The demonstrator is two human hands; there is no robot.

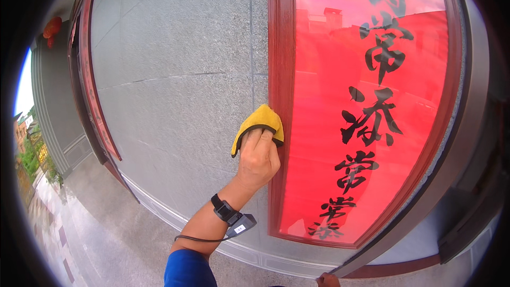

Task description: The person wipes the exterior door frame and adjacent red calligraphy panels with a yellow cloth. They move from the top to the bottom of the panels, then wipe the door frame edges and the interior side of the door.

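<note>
My left hand (259, 158) grips a folded yellow cloth (261, 119) with a dark edging. The cloth lies against the left upright of a dark red wooden frame (281, 67) and overlaps the grey stone wall (179, 115) beside it. Inside the frame, a glossy red panel (318, 127) bears large black brush characters and reflects buildings. Only a small part of my right hand (329, 280) shows at the bottom edge, close to the lower end of a dark door-frame edge; whether it holds anything is hidden.
A black strap with a cabled device (241, 225) sits on my left wrist. Farther left stands another red framed strip (95, 103), with a red lantern (51, 28) above. Concrete paving (107, 211) runs along the wall base. At right is a dark door frame (474, 87).
</note>
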